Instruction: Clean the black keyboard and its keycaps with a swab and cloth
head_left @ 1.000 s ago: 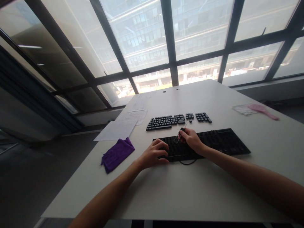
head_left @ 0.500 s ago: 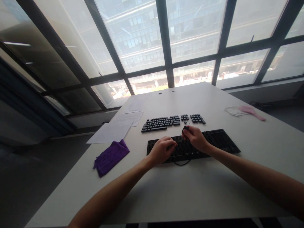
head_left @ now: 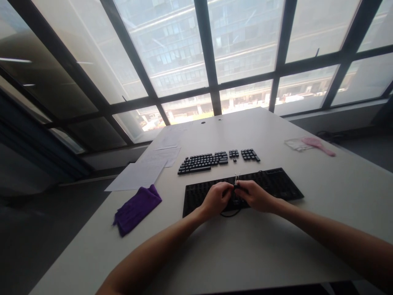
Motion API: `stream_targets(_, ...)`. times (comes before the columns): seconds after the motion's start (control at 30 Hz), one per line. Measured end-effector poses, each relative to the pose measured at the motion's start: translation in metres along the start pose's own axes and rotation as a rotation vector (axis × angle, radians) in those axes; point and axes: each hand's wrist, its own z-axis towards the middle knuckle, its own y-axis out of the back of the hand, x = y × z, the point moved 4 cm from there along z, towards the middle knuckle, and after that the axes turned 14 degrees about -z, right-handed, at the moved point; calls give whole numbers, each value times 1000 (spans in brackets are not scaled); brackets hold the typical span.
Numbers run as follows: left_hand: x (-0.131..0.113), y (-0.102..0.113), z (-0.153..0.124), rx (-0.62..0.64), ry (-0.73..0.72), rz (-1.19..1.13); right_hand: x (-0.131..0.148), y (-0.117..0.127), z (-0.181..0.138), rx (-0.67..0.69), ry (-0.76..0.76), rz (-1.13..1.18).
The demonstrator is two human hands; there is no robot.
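A long black keyboard, stripped of many of its keycaps, lies on the white table under my hands. My left hand and my right hand meet over its middle, fingers pinched. Between them they grip a small keycap puller, its black part at the fingertips and its two thin wire prongs pointing up. Whether a keycap is also in the fingers is hidden. Behind the keyboard, removed black keycaps sit in keyboard order, with a single loose keycap below the middle group.
A folded purple cloth is on the left, near white paper sheets. At the right lies a pink brush beside a clear plastic bag. A black cable loops in front of the keyboard. Large windows stand beyond the table.
My hands have come together; the right moved lower and the left closed in on the keycap puller, whose prongs now point upward. The view has shifted slightly.
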Motion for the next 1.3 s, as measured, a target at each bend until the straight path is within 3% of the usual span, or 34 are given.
stream_targets(0.43,-11,0,-5,174,-99,102,11,0,-11,57,244,-237)
stream_targets(0.63,-11,-4,-6,245,-150,212,1,-2,-9,-73,68,-35)
stream_targets(0.87,-4,-8,-6,166,-118,209,-6,-3,-5,-49,-90,157)
stream_targets(1.03,-4,-4,-5,115,-32,7,-12,3,-2,-124,-178,251)
stream_targets(1.3,-6,1,-7,-15,-79,-80,-7,1,-7,-272,-130,124)
